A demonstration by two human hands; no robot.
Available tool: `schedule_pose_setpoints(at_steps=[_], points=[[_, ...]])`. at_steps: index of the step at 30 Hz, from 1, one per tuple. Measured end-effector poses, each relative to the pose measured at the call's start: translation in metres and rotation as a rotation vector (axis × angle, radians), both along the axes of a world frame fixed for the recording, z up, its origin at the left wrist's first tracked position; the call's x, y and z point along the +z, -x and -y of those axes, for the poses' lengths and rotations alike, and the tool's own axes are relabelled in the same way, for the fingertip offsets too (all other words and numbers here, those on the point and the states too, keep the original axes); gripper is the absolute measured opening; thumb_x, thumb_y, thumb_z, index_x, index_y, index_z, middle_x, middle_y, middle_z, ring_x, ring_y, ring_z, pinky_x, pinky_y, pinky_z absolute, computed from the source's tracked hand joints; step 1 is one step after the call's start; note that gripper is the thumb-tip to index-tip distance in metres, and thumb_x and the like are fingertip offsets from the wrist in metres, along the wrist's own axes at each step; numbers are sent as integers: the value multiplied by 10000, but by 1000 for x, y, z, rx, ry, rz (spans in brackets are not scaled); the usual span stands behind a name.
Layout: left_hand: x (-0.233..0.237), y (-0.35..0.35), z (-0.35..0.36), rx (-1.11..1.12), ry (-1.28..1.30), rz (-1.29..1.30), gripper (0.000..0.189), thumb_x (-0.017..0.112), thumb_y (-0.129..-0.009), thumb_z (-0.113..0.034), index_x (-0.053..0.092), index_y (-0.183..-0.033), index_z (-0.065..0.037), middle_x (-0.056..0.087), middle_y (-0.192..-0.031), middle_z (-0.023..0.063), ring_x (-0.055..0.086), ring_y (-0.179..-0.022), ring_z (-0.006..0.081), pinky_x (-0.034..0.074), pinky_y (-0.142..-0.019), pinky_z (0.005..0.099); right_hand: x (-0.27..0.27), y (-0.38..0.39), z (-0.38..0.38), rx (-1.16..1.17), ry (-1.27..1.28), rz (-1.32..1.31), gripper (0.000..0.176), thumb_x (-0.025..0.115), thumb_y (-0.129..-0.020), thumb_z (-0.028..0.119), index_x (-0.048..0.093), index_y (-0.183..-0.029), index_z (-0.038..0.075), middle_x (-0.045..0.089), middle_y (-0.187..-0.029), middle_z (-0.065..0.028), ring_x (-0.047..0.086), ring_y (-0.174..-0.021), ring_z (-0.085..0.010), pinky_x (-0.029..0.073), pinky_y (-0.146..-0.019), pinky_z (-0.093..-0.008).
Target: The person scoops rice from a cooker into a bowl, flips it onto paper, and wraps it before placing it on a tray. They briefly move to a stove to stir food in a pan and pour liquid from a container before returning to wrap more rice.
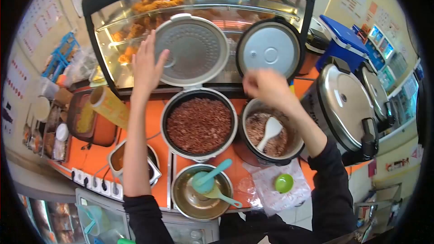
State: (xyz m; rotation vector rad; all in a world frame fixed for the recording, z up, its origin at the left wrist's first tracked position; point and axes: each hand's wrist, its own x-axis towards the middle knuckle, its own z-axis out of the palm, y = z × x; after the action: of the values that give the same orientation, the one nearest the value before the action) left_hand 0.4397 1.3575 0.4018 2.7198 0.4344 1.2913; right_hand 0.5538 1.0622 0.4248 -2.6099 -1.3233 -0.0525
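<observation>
My left hand [149, 63] is raised with its fingers spread, at the left edge of the upright inner lid [192, 52] of a rice cooker. Below that lid, the cooker's pot [199, 124] is full of reddish-brown rice. My right hand [266, 89] is blurred over the lower part of a second raised lid [271, 52], its fingers looking curled. Beneath it stands the second cooker [296, 147], with less rice [282, 142] inside. A white rice paddle [271, 131] lies on that rice. Whether my right hand holds anything, I cannot tell.
Behind the cookers is a glass display case [101, 40] with fried food. A metal bowl [181, 199] with light-blue and green utensils stands in front, near a green cup [284, 183] on a plastic bag [266, 199]. Large steel cookers [343, 104] stand on the right, a yellow cup [110, 106] left.
</observation>
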Motion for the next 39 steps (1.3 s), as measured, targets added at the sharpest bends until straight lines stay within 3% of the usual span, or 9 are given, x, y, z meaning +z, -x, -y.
schedule_pose_setpoints(at_steps=[4, 7, 14, 18, 21, 27, 33, 37, 39], points=[[-3, -3, -6, -34, 20, 25, 606, 533, -874, -374, 330, -1387, -122, 374, -1366, 170, 372, -1254, 330, 290, -1005, 482, -131, -25, 62, -154, 821, -450, 504, 592, -737, 592, 717, -746, 104, 688, -802, -90, 666, -800, -224, 503, -784, -370], [16, 22, 54, 4, -73, 167, 538, 578, -856, -280, 406, -1323, -76, 440, -1282, 187, 427, -1185, 335, 335, -964, 447, -238, -51, 84, -152, 707, -251, 513, 528, -788, 558, 700, -683, 86, 657, -629, -14, 646, -597, -163, 518, -652, -337], [-132, 121, 403, -483, 589, 196, 356, 688, -704, -117, 549, -1022, -41, 568, -996, 148, 558, -880, 321, 438, -818, 423, -228, -59, 64, -262, 1018, -658, 366, 554, -799, 445, 701, -700, 125, 662, -652, 10, 601, -512, -146, 496, -546, -311], [-245, 114, 494, -411, 820, -290, 867, 794, -593, -266, 352, -1326, -131, 405, -1268, 178, 422, -1160, 360, 396, -921, 464, -133, -21, 84, -306, 732, -421, 276, 597, -781, 361, 702, -877, 125, 696, -846, -43, 675, -803, -156, 532, -708, -311], [-256, 103, 504, -324, 687, -535, 950, 795, -551, -222, 301, -1361, -157, 352, -1326, 167, 399, -1175, 371, 393, -925, 476, -119, -17, 100, -197, 594, -73, 282, 619, -763, 280, 683, -966, 96, 654, -1057, -99, 651, -930, -244, 529, -750, -355], [-270, 89, 515, -313, 681, -380, 894, 765, -528, -151, 344, -1316, -154, 414, -1222, 149, 424, -1126, 373, 388, -930, 460, -87, 2, 153, -142, 213, 49, 267, 545, -804, 184, 526, -997, 0, 660, -882, -164, 657, -824, -318, 524, -705, -424], [-238, 102, 494, -433, 1055, 26, 868, 789, -541, -166, 336, -1270, -35, 416, -1217, 150, 423, -1147, 334, 379, -954, 413, -113, 6, 184, -135, 83, 69, 204, 680, -709, 194, 636, -693, -5, 635, -805, -222, 643, -763, -360, 527, -677, -432], [-165, 146, 426, -204, 697, 70, 995, 817, -554, -174, 209, -1325, -15, 404, -1218, 146, 427, -1156, 288, 374, -960, 401, -108, 7, 168, -88, 29, -50, 366, 600, -772, 236, 496, -1043, 12, 628, -774, -229, 631, -758, -381, 507, -659, -467], [-165, 158, 391, -369, 1093, 530, 1085, 819, -538, -127, 114, -1355, -15, 377, -1247, 145, 415, -1167, 283, 373, -976, 398, -74, 20, 137, -25, 49, -124, 375, 556, -809, 242, 407, -1094, 48, 633, -775, -218, 625, -773, -386, 488, -679, -493]])
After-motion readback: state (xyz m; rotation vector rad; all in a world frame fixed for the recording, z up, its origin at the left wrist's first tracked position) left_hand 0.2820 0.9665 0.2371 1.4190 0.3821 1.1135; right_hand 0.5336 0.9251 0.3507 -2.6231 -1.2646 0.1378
